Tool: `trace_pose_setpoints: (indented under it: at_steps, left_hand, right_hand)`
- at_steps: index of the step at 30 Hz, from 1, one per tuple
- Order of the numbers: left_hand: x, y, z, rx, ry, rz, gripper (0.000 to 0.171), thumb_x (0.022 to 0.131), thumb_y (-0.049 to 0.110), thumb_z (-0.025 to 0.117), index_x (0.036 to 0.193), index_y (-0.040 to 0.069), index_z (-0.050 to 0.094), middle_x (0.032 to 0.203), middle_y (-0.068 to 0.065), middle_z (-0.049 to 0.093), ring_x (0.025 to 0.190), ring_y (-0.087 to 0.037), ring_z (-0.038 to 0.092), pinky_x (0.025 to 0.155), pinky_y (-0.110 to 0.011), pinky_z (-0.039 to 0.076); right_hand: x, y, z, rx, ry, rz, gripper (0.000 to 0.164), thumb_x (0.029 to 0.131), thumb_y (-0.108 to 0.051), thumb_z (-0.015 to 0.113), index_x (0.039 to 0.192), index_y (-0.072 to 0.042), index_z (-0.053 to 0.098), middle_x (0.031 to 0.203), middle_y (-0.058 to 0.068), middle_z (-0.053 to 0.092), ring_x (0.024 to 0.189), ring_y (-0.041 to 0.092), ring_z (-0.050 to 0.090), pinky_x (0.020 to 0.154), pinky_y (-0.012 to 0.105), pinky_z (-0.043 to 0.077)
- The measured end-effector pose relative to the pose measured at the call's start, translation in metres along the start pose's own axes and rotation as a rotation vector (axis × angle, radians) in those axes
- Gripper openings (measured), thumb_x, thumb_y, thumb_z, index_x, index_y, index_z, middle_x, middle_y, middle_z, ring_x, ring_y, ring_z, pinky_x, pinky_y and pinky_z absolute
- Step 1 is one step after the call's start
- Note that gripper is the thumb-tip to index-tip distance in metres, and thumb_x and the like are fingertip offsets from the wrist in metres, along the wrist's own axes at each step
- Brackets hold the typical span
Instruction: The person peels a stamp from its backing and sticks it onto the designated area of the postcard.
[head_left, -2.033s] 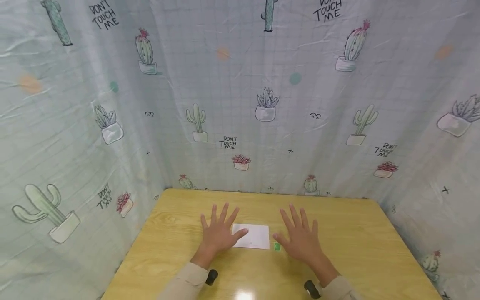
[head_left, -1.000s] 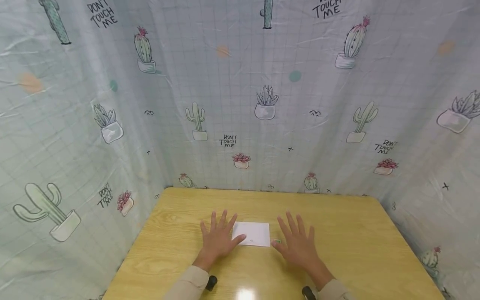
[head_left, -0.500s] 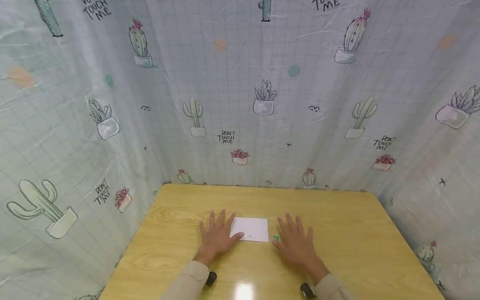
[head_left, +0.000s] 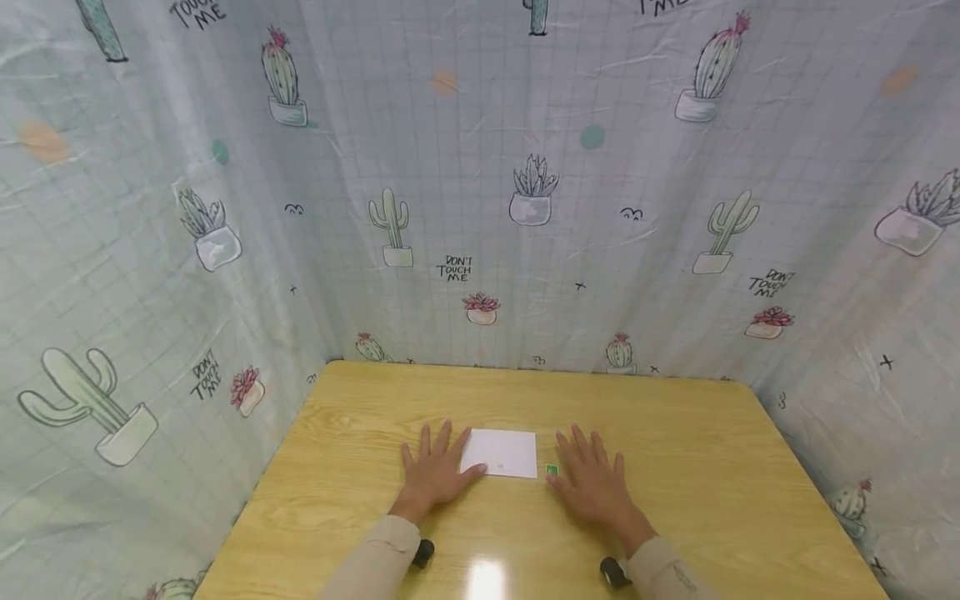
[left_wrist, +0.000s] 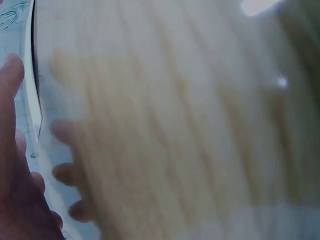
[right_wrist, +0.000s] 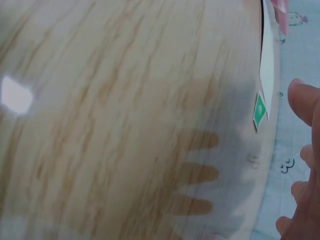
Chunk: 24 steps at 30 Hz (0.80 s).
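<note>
A white rectangle of paper [head_left: 506, 453], like an envelope, lies flat on the table with a small printed mark near its front edge. To its right is a small green piece with a white border [head_left: 552, 471], stamp-like. My left hand [head_left: 433, 477] is palm down with fingers spread, its thumb overlapping the paper's front left corner in the head view. My right hand [head_left: 596, 483], also spread, has its thumb tip at the green piece. Neither hand holds anything. In the right wrist view, the green piece [right_wrist: 259, 111] shows beside the paper's edge [right_wrist: 267, 65], left of the thumb.
The glossy wooden table [head_left: 697, 467] reflects a bright light near its front. A curtain [head_left: 480, 183] printed with cacti hangs behind the table and along both sides. Black straps [head_left: 615, 573] sit at the wrists, by beige sleeves [head_left: 382, 554].
The head view has tilted down slightly, so paper and table sit higher in it. The right thumb, which covered much of the green piece one second ago, now leaves most of it showing.
</note>
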<state>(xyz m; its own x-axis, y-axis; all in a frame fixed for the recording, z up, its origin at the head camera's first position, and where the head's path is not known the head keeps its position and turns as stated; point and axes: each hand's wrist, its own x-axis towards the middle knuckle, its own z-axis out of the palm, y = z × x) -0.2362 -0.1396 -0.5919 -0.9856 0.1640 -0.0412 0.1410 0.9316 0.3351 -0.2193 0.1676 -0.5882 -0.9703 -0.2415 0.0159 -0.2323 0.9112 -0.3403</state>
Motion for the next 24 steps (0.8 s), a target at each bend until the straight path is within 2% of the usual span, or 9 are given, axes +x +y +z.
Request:
trace_pose_setpoints:
  at_steps: [7, 10, 17, 20, 24]
  left_hand:
    - [0.002, -0.001, 0.006, -0.049, -0.003, 0.012, 0.084, 0.096, 0.079, 0.044, 0.164, 0.03, 0.034, 0.175, -0.014, 0.022, 0.159, -0.055, 0.011, 0.116, -0.087, 0.002]
    - [0.004, -0.006, 0.013, -0.084, -0.018, 0.012, 0.086, 0.095, 0.081, 0.043, 0.165, 0.031, 0.032, 0.176, -0.013, 0.018, 0.16, -0.055, 0.007, 0.116, -0.086, -0.003]
    - [0.014, -0.016, 0.03, -0.047, -0.042, -0.022, 0.087, 0.093, 0.084, 0.04, 0.165, 0.036, 0.028, 0.178, -0.007, 0.009, 0.162, -0.048, -0.003, 0.117, -0.083, -0.011]
    - [0.013, -0.015, 0.027, -0.068, -0.079, -0.033, 0.087, 0.094, 0.082, 0.042, 0.166, 0.036, 0.025, 0.178, -0.006, 0.005, 0.162, -0.047, -0.007, 0.117, -0.082, -0.015]
    - [0.008, -0.006, 0.014, -0.067, -0.108, -0.034, 0.084, 0.097, 0.077, 0.044, 0.166, 0.033, 0.026, 0.178, -0.009, 0.007, 0.162, -0.048, -0.004, 0.118, -0.082, -0.012]
  right_hand:
    - [0.0, 0.004, 0.0, 0.059, -0.018, 0.011, 0.072, 0.105, -0.051, 0.055, 0.166, -0.021, 0.029, 0.176, 0.014, 0.017, 0.161, 0.05, 0.011, 0.117, 0.085, 0.007]
    - [0.001, 0.007, 0.002, 0.088, -0.042, 0.017, 0.073, 0.106, -0.051, 0.054, 0.167, -0.021, 0.028, 0.176, 0.015, 0.014, 0.16, 0.051, 0.01, 0.117, 0.086, 0.005]
    - [0.004, 0.014, 0.006, 0.206, -0.049, 0.015, 0.071, 0.106, -0.049, 0.053, 0.166, -0.02, 0.029, 0.175, 0.019, 0.015, 0.159, 0.054, 0.011, 0.115, 0.088, 0.002]
    - [0.004, 0.014, 0.006, 0.254, -0.045, 0.015, 0.071, 0.105, -0.05, 0.055, 0.165, -0.019, 0.033, 0.175, 0.02, 0.016, 0.159, 0.055, 0.011, 0.114, 0.088, -0.002]
    - [0.005, 0.014, 0.008, 0.321, -0.035, 0.041, 0.067, 0.103, -0.047, 0.06, 0.161, -0.018, 0.041, 0.174, 0.021, 0.019, 0.159, 0.055, 0.011, 0.114, 0.087, -0.007]
